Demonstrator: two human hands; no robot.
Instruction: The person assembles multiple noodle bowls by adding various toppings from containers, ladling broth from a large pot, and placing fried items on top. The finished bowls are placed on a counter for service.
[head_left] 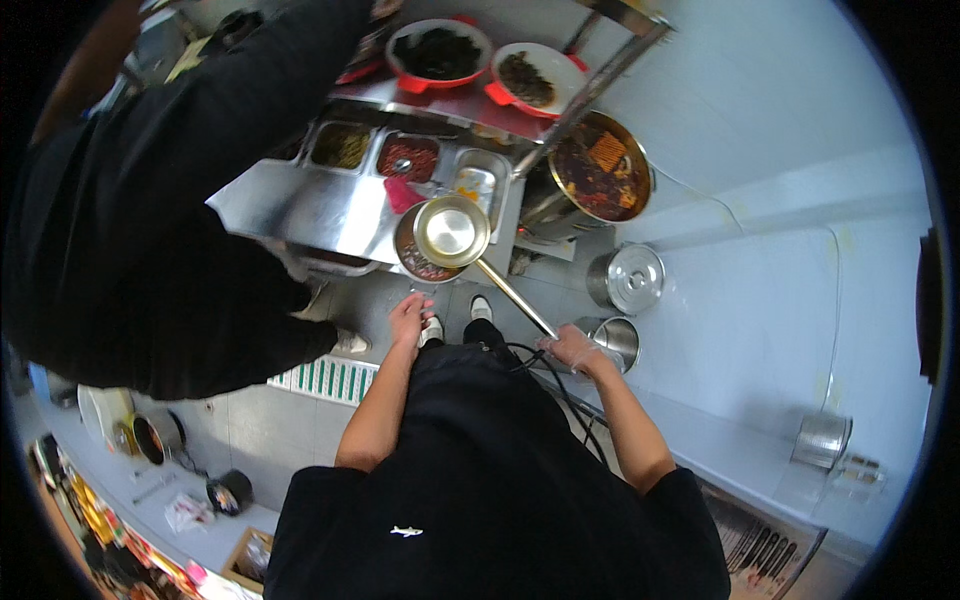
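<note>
Right hand [575,349], in a clear glove, is closed round the long handle of the metal ladle [451,231]. Ladle bowl sits over the round container [399,248] at the counter's front edge, hiding much of its opening; can't tell if they touch. Left hand [410,315] is empty, fingers loosely bent, just below the container.

Clutter: pink cloth [401,195] right behind the ladle, food trays [377,158] further back. Tall stockpot [548,212] beyond, to the right. Open metal pot [627,338] just beside right hand, lidded pot [634,279] behind it. Co-worker in black [140,210] blocks the counter's left side.
</note>
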